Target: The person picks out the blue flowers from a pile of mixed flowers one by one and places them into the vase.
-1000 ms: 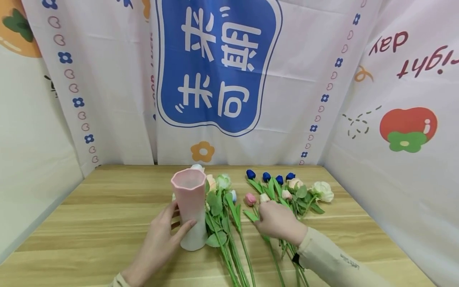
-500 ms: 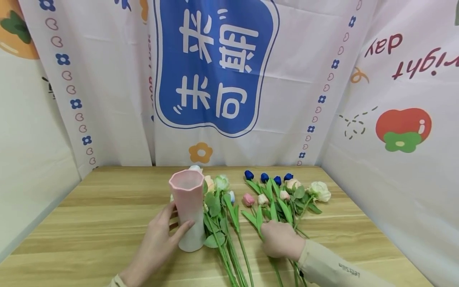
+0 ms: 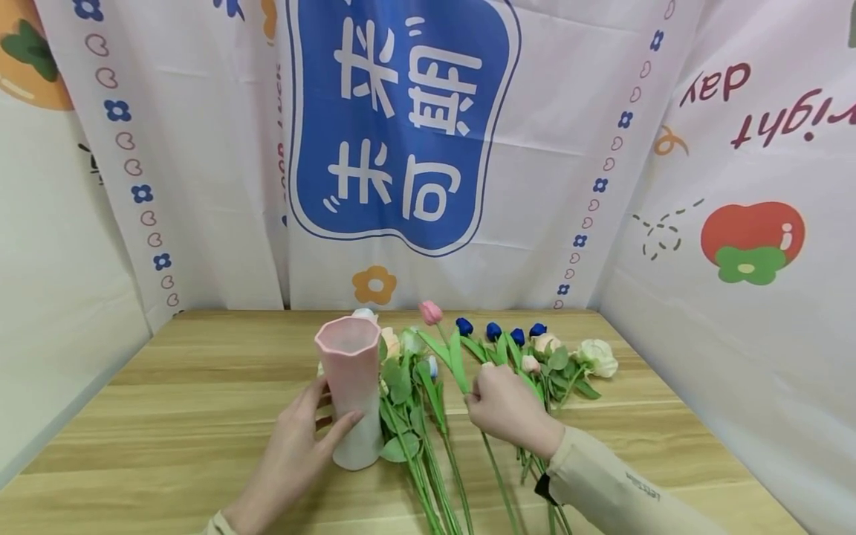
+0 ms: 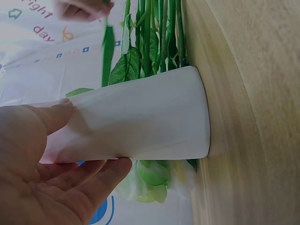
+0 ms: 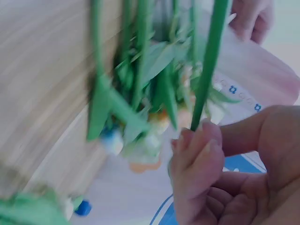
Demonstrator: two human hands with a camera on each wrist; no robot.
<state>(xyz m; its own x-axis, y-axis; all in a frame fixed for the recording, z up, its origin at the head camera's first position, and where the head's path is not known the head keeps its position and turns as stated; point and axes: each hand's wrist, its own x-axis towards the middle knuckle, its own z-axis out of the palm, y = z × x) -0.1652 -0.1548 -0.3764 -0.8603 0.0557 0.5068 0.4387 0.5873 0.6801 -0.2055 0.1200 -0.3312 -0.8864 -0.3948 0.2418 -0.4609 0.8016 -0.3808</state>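
Note:
A tall vase [image 3: 354, 401], pink at the rim and white below, stands upright on the table. My left hand [image 3: 297, 446] holds its side; in the left wrist view the thumb lies on one side and the fingers on the other. Over the table, my right hand [image 3: 508, 409] pinches the green stem of a pink tulip [image 3: 431, 312]. In the right wrist view that stem [image 5: 211, 65] runs up out of the fingertips, and the tulip's head is hidden. The tulip's leaves spread just above my right hand in the head view.
Beside the vase lies a bunch of pale flowers [image 3: 401, 442] on long stems. Farther right are blue tulips [image 3: 493, 331] and a cream rose [image 3: 595, 357] on the wooden table [image 3: 200, 401]. Printed cloth [image 3: 555, 186] hangs behind and at both sides.
My right hand first slid down the stem, then raised the pink tulip off the table and moved it left. The left hand and the vase have stayed in place.

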